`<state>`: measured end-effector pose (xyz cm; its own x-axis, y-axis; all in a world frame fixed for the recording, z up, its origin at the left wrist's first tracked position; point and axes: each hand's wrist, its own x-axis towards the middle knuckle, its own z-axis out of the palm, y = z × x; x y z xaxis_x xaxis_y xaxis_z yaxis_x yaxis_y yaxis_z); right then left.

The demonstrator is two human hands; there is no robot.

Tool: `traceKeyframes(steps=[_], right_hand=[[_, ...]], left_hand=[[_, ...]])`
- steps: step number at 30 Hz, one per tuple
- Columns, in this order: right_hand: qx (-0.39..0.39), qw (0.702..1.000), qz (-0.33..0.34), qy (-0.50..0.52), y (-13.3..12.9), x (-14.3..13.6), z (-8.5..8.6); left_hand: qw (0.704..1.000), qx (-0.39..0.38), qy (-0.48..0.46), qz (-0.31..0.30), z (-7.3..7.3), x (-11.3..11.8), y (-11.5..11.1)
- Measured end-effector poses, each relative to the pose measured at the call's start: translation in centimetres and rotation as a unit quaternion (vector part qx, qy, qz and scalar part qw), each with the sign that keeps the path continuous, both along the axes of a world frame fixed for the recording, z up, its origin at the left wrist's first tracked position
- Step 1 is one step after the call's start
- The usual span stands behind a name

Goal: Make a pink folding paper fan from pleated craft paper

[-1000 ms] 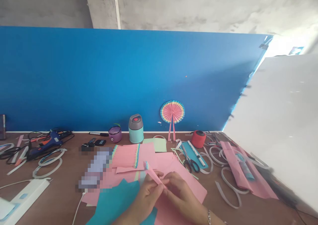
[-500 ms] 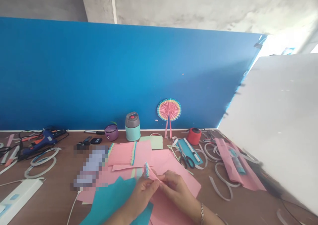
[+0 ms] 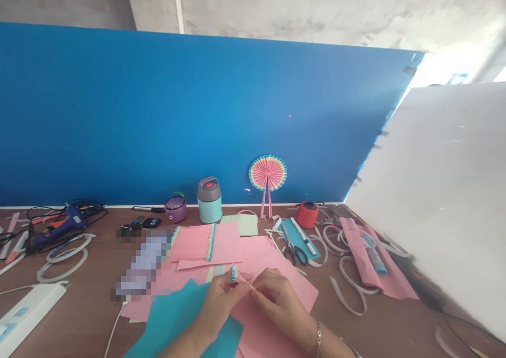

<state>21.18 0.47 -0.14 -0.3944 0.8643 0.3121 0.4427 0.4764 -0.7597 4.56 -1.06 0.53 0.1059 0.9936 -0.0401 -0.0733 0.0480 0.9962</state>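
Partly hidden btwn L hand [image 3: 219, 301], R hand [image 3: 279, 298]: pleated pink ppr [image 3: 235, 275]

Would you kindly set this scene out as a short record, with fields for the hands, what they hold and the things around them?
Left hand: pinching pleated pink paper
Right hand: pinching the same paper, beside the left
Paper edge: blue and yellow stripes
Beneath hands: teal sheet, large pink sheet
At back: round pleated fan, upright before the blue panel
Right of centre: scissors, white pen
Far left: glue gun
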Motion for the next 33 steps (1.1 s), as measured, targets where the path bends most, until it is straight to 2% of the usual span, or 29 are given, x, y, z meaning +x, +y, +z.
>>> traceKeyframes(steps=[5, 9, 12, 19, 26, 33], right_hand=[[-0.008, 0.998, -0.019, -0.054, 0.6, 0.9, 0.7], [-0.057, 0.996, -0.018, -0.069, 1.3, 1.9, 1.4], [-0.073, 0.994, -0.023, -0.081, 1.5, 2.3, 1.5], [-0.035, 0.994, -0.034, -0.101, 1.8, 2.6, 0.7], [0.01, 0.996, 0.004, -0.087, 2.0, 2.7, 0.4], [-0.11, 0.992, -0.041, -0.041, 2.1, 2.7, 0.6]], left_hand=[[0.995, -0.037, -0.026, 0.092, -1.0, -0.8, 0.7], [0.987, -0.031, -0.053, 0.15, -1.4, -1.5, 1.4], [0.985, -0.035, -0.062, 0.155, -1.7, -1.7, 1.7], [0.978, -0.019, -0.092, 0.186, -1.8, -1.9, 2.0], [0.975, -0.009, -0.119, 0.19, -2.0, -1.9, 2.0], [0.978, 0.001, -0.103, 0.18, -1.5, -2.3, 2.1]])
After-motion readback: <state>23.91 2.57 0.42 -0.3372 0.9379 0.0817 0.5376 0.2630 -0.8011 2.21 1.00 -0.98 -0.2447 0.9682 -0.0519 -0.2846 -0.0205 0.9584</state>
